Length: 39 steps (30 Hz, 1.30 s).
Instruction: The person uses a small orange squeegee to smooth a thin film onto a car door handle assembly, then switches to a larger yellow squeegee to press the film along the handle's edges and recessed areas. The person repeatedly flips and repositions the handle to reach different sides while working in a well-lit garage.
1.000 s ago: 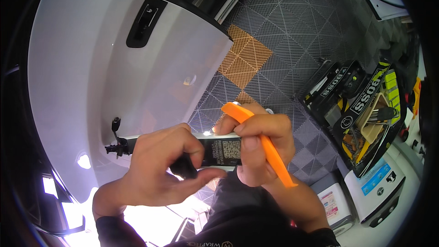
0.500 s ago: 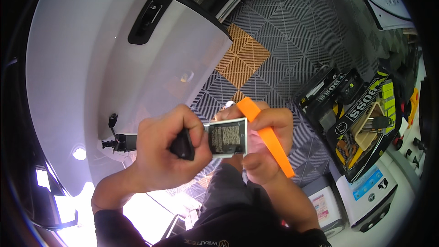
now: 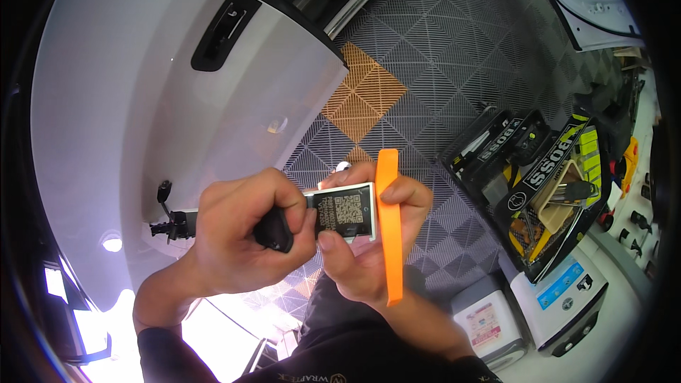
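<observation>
My left hand (image 3: 230,237) is closed around a dark, rounded object (image 3: 274,231), whose kind its fingers hide. Its fingertips also meet the left end of a small flat box (image 3: 345,211) with white edges and a black face bearing a printed square code. My right hand (image 3: 355,269) grips that box from below and behind, its thumb at the lower edge. Tucked between the fingers of the same hand, just right of the box, an orange flat plastic strip (image 3: 391,230) stands almost upright, its top end bent.
A pale car door (image 3: 142,135) with a dark handle recess (image 3: 225,30) fills the left. Black tool holders (image 3: 539,177) with assorted tools lie at right, above a white-and-grey case (image 3: 560,298). Grey floor tiles (image 3: 454,50) surround an orange tile (image 3: 364,91). Another door (image 3: 578,7) is at upper right.
The orange strip has swung from a slant to nearly upright. My right thumb has moved left onto the box's lower edge, and both hands sit slightly further left in view.
</observation>
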Available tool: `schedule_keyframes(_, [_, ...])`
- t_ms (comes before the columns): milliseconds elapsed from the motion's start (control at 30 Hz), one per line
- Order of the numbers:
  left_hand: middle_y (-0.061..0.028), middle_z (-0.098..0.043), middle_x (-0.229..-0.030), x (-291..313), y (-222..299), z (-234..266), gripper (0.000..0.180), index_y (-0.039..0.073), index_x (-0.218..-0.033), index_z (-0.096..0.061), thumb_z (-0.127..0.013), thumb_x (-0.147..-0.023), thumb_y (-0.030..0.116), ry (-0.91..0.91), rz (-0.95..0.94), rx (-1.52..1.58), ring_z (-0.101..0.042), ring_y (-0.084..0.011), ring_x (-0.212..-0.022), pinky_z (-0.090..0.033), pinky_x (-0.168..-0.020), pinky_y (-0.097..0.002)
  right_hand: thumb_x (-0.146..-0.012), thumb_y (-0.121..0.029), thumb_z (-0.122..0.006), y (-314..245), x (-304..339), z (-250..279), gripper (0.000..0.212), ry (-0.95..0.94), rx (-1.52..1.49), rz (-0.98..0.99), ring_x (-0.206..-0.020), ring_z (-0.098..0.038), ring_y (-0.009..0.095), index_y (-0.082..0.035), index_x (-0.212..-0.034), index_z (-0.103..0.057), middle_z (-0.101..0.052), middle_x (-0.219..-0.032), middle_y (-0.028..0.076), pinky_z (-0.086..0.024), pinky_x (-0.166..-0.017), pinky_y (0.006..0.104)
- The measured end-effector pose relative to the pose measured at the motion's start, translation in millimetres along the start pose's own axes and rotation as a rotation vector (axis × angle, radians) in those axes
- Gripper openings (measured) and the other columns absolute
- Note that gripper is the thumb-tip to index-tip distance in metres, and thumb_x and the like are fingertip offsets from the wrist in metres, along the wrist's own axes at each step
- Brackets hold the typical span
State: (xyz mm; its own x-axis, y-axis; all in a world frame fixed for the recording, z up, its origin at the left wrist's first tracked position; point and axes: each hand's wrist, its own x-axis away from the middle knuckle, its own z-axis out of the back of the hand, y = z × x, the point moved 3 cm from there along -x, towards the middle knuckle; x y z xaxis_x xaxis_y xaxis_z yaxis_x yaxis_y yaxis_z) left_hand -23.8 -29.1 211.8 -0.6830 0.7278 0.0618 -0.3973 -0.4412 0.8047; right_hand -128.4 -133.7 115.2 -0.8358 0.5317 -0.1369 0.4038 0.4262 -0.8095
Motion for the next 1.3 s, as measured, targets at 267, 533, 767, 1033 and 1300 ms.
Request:
schedule_keyframes(267, [-0.0011, -0.058, -0.065, 1, -3, 8, 0.023, 0.007, -0.081, -0.058, -0.079, -0.079, -0.003, -0.051, 0.107, 0.036, -0.054, -0.0079, -0.053, -0.041, -0.050, -0.0255, -0.082, 0.000, -0.079, 6, 3, -2, 0.069, 0.004, -0.101, 0.008, -0.107, -0.058, 0.024, -0.012, -0.128, -0.029, -0.051, -0.121, 0.023, -0.053, -0.095, 0.0400])
schedule_keyframes(533, [-0.0001, -0.054, -0.066, 4, -7, 3, 0.026, 0.007, -0.081, -0.053, -0.077, -0.079, -0.003, 0.025, 0.121, 0.085, -0.049, -0.0067, -0.055, -0.039, -0.051, -0.0257, -0.084, 0.000, -0.079, 20, -6, 1, 0.067, -0.069, -0.152, 0.081, -0.107, -0.059, 0.025, -0.012, -0.128, -0.030, -0.051, -0.121, 0.023, -0.053, -0.096, 0.0403])
schedule_keyframes(767, [0.0017, -0.050, -0.067, -3, -15, -3, 0.025, 0.007, -0.081, -0.049, -0.073, -0.080, -0.002, -0.027, 0.278, 0.234, -0.043, -0.0041, -0.060, -0.034, -0.053, -0.0247, -0.085, 0.000, -0.077, 17, -9, 4, 0.065, -0.066, -0.162, -0.006, -0.104, -0.059, 0.021, -0.011, -0.128, -0.030, -0.050, -0.122, 0.022, -0.055, -0.091, 0.0349])
schedule_keyframes(1033, [0.0044, -0.049, -0.069, -7, -11, -3, 0.024, 0.007, -0.081, -0.048, -0.071, -0.081, -0.001, -0.094, 0.366, 0.272, -0.042, -0.0021, -0.062, -0.033, -0.054, -0.0242, -0.082, 0.000, -0.077, 14, -3, 2, 0.068, 0.015, -0.093, -0.036, -0.103, -0.058, 0.019, -0.012, -0.128, -0.029, -0.050, -0.120, 0.021, -0.055, -0.088, 0.0317])
schedule_keyframes(1300, [0.0008, -0.047, -0.068, -3, -7, -1, 0.026, 0.007, -0.080, -0.047, -0.071, -0.081, -0.003, -0.091, 0.266, 0.255, -0.043, -0.0044, -0.061, -0.033, -0.054, -0.0251, -0.078, 0.002, -0.078, 10, -7, 0, 0.072, -0.002, -0.155, 0.017, -0.107, -0.058, 0.022, -0.012, -0.128, -0.028, -0.048, -0.121, 0.022, -0.054, -0.094, 0.0387])
